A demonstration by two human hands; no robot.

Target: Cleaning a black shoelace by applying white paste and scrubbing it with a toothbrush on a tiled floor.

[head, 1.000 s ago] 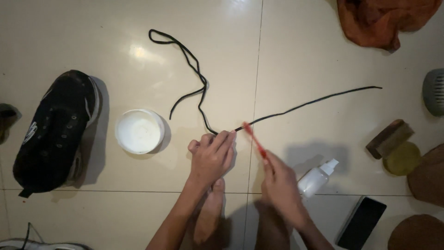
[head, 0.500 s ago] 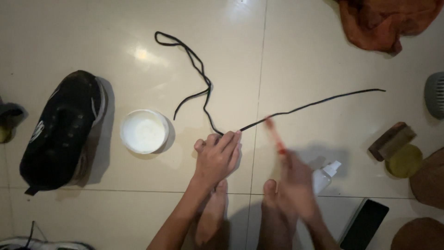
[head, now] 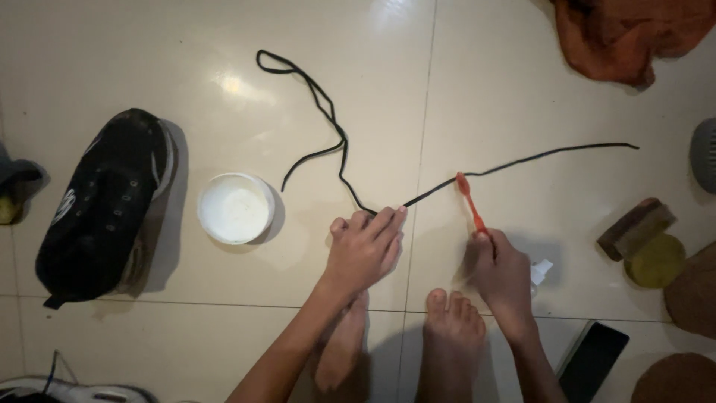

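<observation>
Scrubbing of a black shoelace [head: 522, 159]: left hand [head: 363, 250] flat, fingers open, pinning it to the floor; right hand [head: 506, 270] closed around an orange toothbrush [head: 471, 205]. Bristles on the lace. Next, probably short strokes along it.

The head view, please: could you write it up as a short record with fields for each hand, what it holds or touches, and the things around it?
Left hand: left hand lies flat on the floor, fingertips pressing the long black shoelace.
Right hand: right hand grips the orange toothbrush, its head on the lace.
Floor: glossy cream tiled floor.
Left side: black lace-less sneaker; round white bowl.
Right side: brown wooden brush; black phone; white bottle, partly hidden.
Top right: orange cloth.
Bottom: bare feet.
</observation>
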